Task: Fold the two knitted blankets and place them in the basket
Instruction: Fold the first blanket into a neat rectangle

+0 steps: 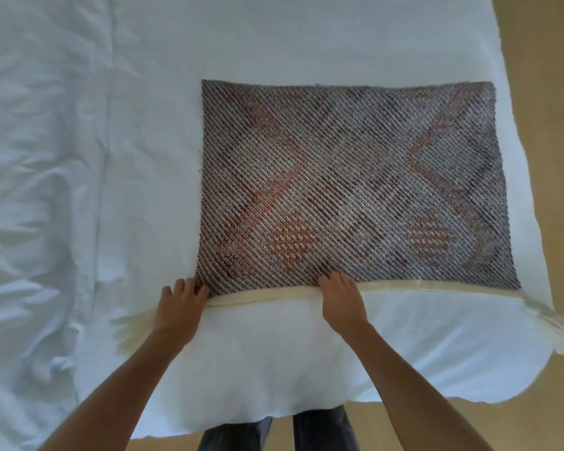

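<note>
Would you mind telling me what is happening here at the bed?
A person stands at a white bed, both hands on the near edge of a patterned blanket that lies flat: left hand at its corner, right hand further along. A cream blanket peeks out underneath. No basket is in view.

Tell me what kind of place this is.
Probably a bedroom. A bed with white bedding fills most of the view, a knitted blanket lies spread on it, and tan floor shows past its edge.
</note>
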The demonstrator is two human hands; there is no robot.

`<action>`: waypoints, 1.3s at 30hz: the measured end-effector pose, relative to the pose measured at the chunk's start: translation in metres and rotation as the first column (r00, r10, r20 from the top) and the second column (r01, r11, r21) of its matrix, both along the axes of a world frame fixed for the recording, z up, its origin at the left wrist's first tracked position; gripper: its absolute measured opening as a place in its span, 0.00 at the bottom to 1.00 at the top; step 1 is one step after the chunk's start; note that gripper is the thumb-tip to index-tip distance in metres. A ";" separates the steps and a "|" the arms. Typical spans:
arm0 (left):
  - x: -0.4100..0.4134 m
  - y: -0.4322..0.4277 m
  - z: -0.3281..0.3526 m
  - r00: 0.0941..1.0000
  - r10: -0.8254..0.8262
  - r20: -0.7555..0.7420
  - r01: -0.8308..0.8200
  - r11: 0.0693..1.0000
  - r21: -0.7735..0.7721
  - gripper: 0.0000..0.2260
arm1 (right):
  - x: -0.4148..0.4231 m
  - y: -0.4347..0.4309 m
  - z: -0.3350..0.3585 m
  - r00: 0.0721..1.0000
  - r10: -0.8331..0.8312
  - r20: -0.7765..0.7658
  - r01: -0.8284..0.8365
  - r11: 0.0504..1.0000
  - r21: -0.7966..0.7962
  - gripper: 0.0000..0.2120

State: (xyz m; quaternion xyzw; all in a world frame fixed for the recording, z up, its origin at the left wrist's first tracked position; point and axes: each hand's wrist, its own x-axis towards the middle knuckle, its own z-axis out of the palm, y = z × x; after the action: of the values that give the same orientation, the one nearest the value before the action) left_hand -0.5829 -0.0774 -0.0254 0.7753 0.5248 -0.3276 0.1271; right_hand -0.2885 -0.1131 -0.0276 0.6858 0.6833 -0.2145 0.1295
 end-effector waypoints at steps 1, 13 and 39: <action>0.007 0.001 0.000 1.000 -0.009 -0.027 0.008 1.000 -0.019 0.21 | 0.005 -0.002 -0.001 1.000 -0.008 -0.019 0.008 1.000 -0.014 0.14; 0.186 0.005 -0.003 0.983 0.033 0.178 -0.027 0.999 -0.034 0.16 | 0.149 -0.019 0.010 0.928 -0.364 -0.077 0.371 0.917 0.147 0.14; 0.553 0.051 0.015 0.717 0.375 0.587 -0.205 0.919 -0.336 0.14 | 0.341 -0.018 0.006 0.658 -0.678 -0.328 0.705 0.708 -0.047 0.07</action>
State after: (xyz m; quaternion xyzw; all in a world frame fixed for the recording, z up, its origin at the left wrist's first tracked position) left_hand -0.0299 -0.0260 -0.0101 0.7249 0.5202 -0.0816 0.4441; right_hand 0.0520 -0.1314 -0.0213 0.8539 0.3911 -0.3273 -0.1035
